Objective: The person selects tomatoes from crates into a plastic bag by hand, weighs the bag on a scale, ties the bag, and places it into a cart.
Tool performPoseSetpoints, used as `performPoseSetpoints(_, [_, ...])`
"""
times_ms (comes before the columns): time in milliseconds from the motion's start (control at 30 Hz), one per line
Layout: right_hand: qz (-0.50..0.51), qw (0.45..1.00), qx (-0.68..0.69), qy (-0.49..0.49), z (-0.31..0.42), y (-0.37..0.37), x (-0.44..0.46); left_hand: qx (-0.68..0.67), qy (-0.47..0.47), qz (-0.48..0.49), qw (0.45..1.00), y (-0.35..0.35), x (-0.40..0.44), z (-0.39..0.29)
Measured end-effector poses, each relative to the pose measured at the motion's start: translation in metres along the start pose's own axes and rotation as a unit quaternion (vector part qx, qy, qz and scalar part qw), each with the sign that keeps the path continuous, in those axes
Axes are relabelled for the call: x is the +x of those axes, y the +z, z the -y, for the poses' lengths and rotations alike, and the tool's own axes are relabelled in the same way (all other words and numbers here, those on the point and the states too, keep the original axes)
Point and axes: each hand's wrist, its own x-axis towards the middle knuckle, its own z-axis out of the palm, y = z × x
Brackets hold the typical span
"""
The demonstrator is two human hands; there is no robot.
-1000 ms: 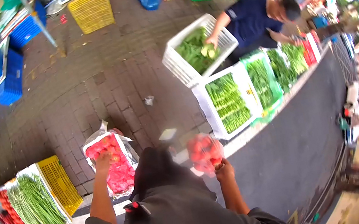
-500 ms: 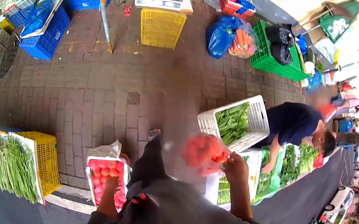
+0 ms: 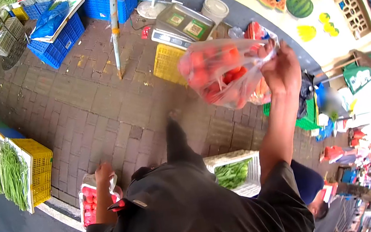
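My right hand point(image 3: 278, 67) is raised at the right, its fingers closed round the gathered neck of a clear plastic bag of tomatoes point(image 3: 217, 73). The full bag hangs out to the left of the hand, overlapping the yellow crate and the scale's front edge in my view. My left hand point(image 3: 103, 172) is low on the left, over the far edge of a box of tomatoes point(image 3: 90, 205). Its fingers are too small and blurred to make out. My forearm covers part of that box.
A digital scale point(image 3: 183, 24) stands on a yellow crate point(image 3: 166, 62) ahead, beside a metal pole point(image 3: 117, 38). Leafy greens point(image 3: 233, 174) fill a white crate near my right side. Long beans point(image 3: 7, 172) lie at left. A person in dark blue point(image 3: 306, 181) bends at lower right.
My right hand has swung forward and up with the bag of tomatoes, towards the scale. My left hand has moved off the tomatoes to the box's far edge. I have stepped forward.
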Motion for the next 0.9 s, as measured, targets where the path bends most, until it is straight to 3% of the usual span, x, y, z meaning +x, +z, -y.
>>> performPoseSetpoints(33, [0.013, 1.000, 0.012, 0.014, 0.001, 0.004, 0.045, 0.041, -0.010, -0.047, 0.998, 0.023, -0.016, -0.011])
performPoseSetpoints(100, [0.067, 0.996, 0.035, 0.042, -0.001, 0.015, 0.124, -0.073, 0.003, -0.001, 0.997, 0.023, 0.006, 0.016])
performPoseSetpoints(200, [0.032, 0.999, 0.029, 0.031, -0.017, 0.036, 0.218, -0.176, -0.121, 0.127, 0.969, 0.026, 0.025, 0.048])
performPoseSetpoints(233, [0.032, 0.998, 0.032, 0.046, -0.023, 0.030, 0.247, -0.191, -0.125, 0.110, 0.967, 0.047, 0.003, 0.041])
performPoseSetpoints(333, [0.044, 0.995, 0.030, 0.081, -0.049, 0.014, 0.333, -0.077, -0.115, -0.129, 0.982, 0.126, -0.034, 0.011])
performPoseSetpoints(367, [0.049, 0.995, 0.026, 0.085, -0.058, 0.012, 0.354, 0.048, -0.045, 0.075, 0.995, 0.110, -0.027, 0.014])
performPoseSetpoints(467, [0.051, 0.990, -0.014, 0.132, -0.085, 0.000, 0.407, -0.098, -0.119, -0.133, 0.979, 0.145, -0.022, 0.010])
performPoseSetpoints(533, [0.031, 0.977, -0.045, 0.206, -0.104, -0.018, 0.437, -0.097, -0.097, -0.130, 0.982, 0.161, -0.029, -0.006])
performPoseSetpoints(633, [-0.012, 0.974, -0.035, 0.225, -0.137, -0.043, 0.471, -0.072, -0.091, -0.178, 0.977, 0.180, -0.031, -0.041])
performPoseSetpoints(767, [0.015, 0.969, -0.029, 0.243, -0.166, -0.061, 0.500, -0.055, -0.070, -0.194, 0.977, 0.183, -0.024, -0.063])
performPoseSetpoints(900, [0.007, 0.959, -0.140, 0.245, -0.187, -0.060, 0.492, -0.038, -0.052, -0.205, 0.977, 0.193, -0.013, -0.086])
